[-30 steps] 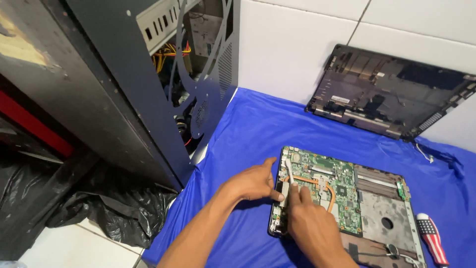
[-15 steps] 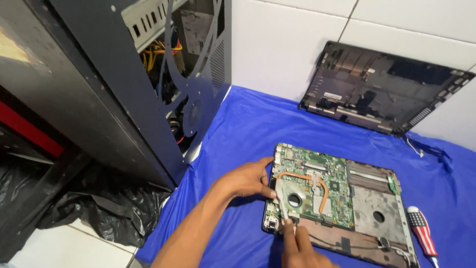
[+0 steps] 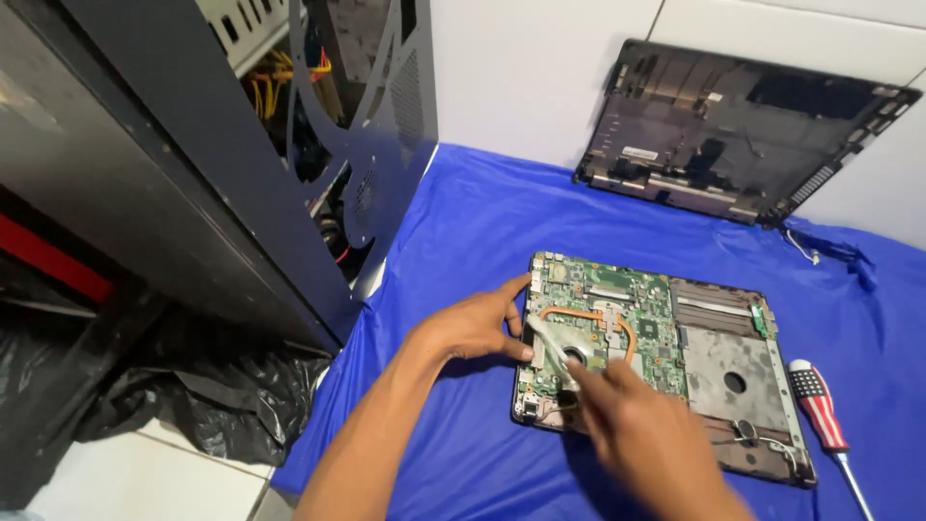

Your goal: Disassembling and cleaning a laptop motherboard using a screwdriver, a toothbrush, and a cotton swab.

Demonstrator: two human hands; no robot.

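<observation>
An opened laptop base [image 3: 733, 371] lies on a blue cloth [image 3: 482, 222], its green motherboard [image 3: 617, 299] with a copper heat pipe and a fan at the left end exposed. My left hand [image 3: 473, 328] rests against the laptop's left edge, fingers touching the board near the fan. My right hand [image 3: 641, 434], blurred, sits over the lower part of the board and holds a pale cloth or brush [image 3: 552, 342] against the fan; what it is exactly is not clear.
A black laptop bottom cover [image 3: 743, 135] leans against the white wall at the back. A screwdriver with a red, white and blue handle [image 3: 820, 405] lies right of the laptop. An open desktop tower [image 3: 241, 145] stands at the left, black plastic bags [image 3: 193, 405] below it.
The view has shifted, so the laptop sits lower and more central. My right hand has moved over the fan area with the pale thing; my left hand stays on the left edge.
</observation>
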